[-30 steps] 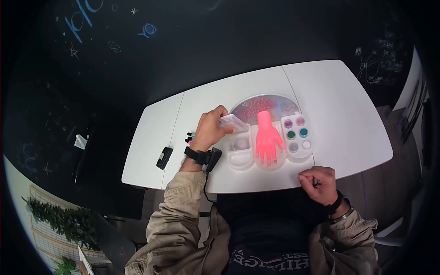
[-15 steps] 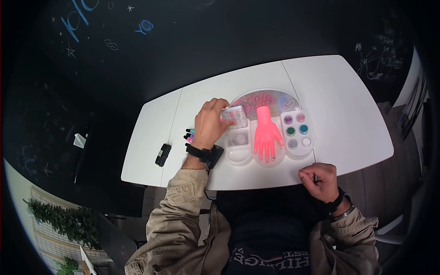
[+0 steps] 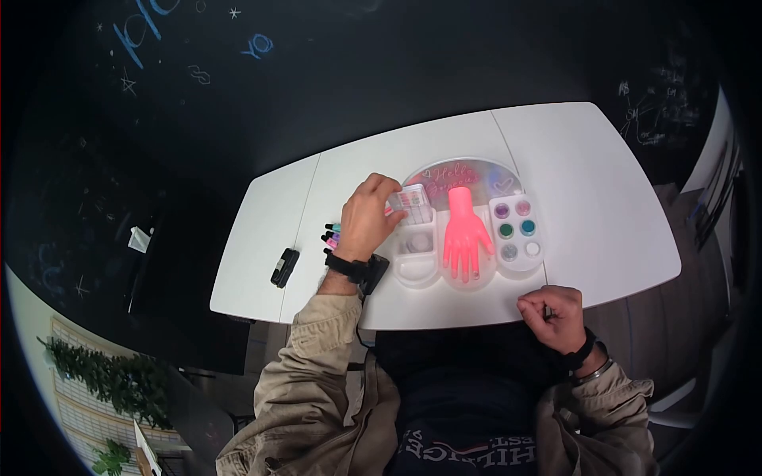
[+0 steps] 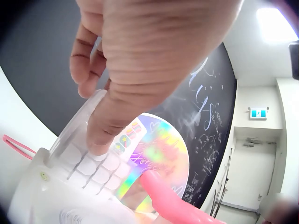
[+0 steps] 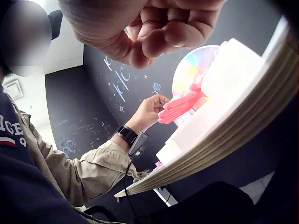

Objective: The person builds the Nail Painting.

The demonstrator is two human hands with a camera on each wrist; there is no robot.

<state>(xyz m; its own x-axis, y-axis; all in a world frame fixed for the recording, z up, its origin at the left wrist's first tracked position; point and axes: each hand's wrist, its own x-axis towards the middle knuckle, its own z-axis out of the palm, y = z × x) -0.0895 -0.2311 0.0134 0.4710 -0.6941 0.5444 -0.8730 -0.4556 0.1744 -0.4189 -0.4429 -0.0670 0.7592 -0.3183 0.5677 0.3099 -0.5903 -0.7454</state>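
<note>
My left hand (image 3: 367, 218) pinches a clear case (image 3: 410, 203) between thumb and fingers at the back left of a white nail-art stand (image 3: 417, 275). In the left wrist view, the thumb presses on the case front, close to white nail-shaped pieces (image 4: 87, 164); bright patterned nail stickers (image 4: 125, 140) show beside it. A pink model hand (image 3: 465, 242) lies in the middle of the stand, fingers toward me. Near the table's front edge, my right hand (image 3: 553, 319) idles with loosely curled fingers and holds nothing.
Several glitter pots (image 3: 506, 231) fill the stand's right side. Behind the model hand rises a shiny lettered panel (image 3: 498, 181). Several markers (image 3: 332, 236) lie left of the stand, beyond my left wrist. A small black object (image 3: 284, 267) sits farther left on the white table (image 3: 603, 206).
The clear case has gone from tilted to nearly upright at the stand's back left, with my left hand still holding it. My right hand has stayed in place.
</note>
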